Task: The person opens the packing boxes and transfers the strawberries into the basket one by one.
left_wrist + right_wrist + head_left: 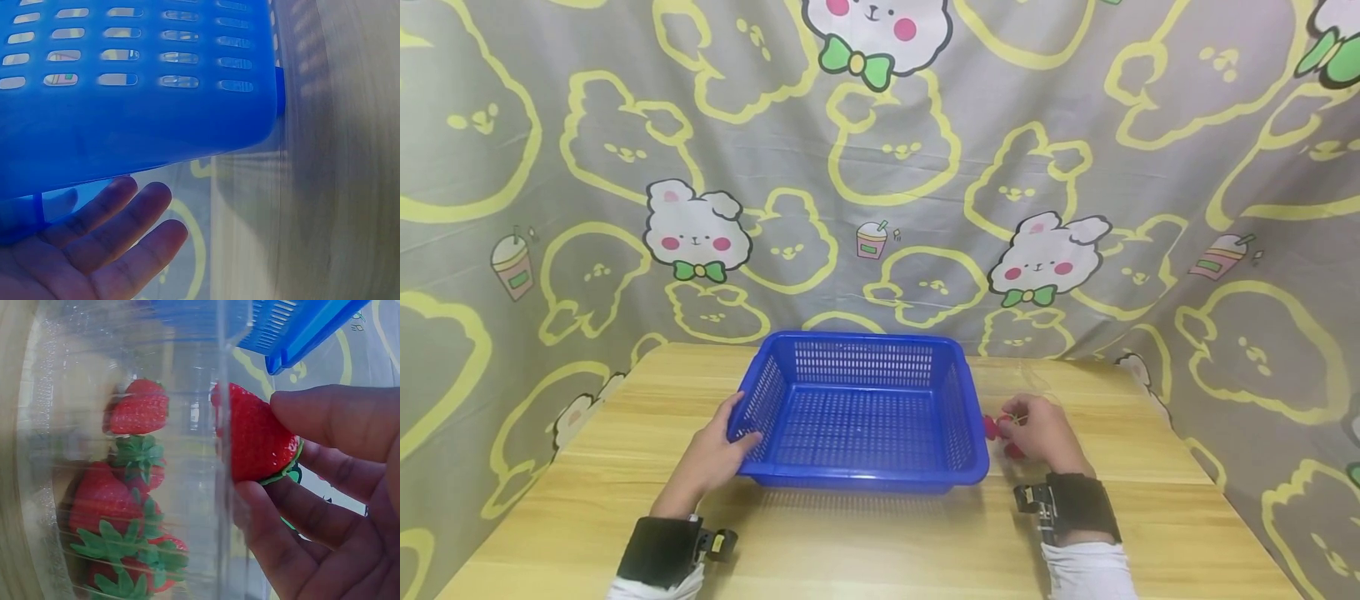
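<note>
A blue plastic basket with slotted walls stands mid-table, its inside showing only the bare mesh floor. My left hand grips its left rim, thumb on the inner side and fingers outside. In the left wrist view, the fingers reach along the rim beside the slotted wall. To the right of the basket, my right hand pinches a red strawberry between thumb and fingers. That strawberry is at the rim of a clear plastic container. More strawberries with green leaves lie inside the container.
The wooden table extends in front of the basket and to both sides. A patterned curtain hangs close behind the table and along its sides. Each wrist wears a black band with a small camera.
</note>
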### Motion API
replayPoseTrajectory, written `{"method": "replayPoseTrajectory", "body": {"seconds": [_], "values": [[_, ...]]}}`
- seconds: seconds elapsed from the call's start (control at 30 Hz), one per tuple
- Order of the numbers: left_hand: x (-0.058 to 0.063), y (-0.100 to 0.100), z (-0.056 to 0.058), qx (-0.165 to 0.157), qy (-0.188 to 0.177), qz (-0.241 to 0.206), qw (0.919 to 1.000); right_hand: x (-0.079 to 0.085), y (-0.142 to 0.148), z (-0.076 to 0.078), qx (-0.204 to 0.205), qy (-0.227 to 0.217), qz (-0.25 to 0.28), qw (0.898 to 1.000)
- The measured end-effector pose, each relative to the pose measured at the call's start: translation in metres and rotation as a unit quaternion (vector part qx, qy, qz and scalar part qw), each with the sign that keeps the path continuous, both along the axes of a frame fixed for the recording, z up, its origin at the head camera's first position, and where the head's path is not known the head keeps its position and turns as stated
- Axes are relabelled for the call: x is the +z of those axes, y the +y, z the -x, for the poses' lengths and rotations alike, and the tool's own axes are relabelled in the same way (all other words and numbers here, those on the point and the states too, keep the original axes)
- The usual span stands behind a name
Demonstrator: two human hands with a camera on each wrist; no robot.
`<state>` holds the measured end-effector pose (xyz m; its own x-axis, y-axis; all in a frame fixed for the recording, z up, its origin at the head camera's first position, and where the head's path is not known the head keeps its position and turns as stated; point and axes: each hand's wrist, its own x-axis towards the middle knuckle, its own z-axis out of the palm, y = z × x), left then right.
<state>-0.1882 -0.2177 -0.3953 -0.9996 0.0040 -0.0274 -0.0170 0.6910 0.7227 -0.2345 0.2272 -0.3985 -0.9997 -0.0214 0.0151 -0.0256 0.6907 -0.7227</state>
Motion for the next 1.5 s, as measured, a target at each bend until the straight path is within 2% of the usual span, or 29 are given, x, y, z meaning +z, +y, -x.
{"method": "replayPoseTrajectory", "body": {"seconds": [0.27,0.5,0.67,1.0,1.23,1.5], "values": [[-0.001,0.0,0.0,0.002,-0.001,0.002,1.0,0.004,0.001,-0.002,0.0,0.013,-0.014,1.0],[-0.002,0.0,0.0,0.004,-0.001,0.005,1.0,0.007,0.004,-0.003,0.007,0.06,-0.072,0.996],[-0.002,0.0,0.0,0.005,-0.004,0.005,1.0,0.011,0.005,-0.005,0.014,0.079,-0.087,0.993],[-0.003,-0.001,0.001,0.004,0.002,0.007,1.0,0.021,0.004,-0.01,0.011,0.09,-0.088,0.992],[-0.002,-0.001,0.0,0.004,0.0,0.006,1.0,0.024,0.004,-0.013,0.008,0.084,-0.082,0.993],[-0.003,-0.001,0.0,0.002,0.004,0.008,1.0,0.026,0.003,-0.014,0.007,0.099,-0.087,0.991]]}}
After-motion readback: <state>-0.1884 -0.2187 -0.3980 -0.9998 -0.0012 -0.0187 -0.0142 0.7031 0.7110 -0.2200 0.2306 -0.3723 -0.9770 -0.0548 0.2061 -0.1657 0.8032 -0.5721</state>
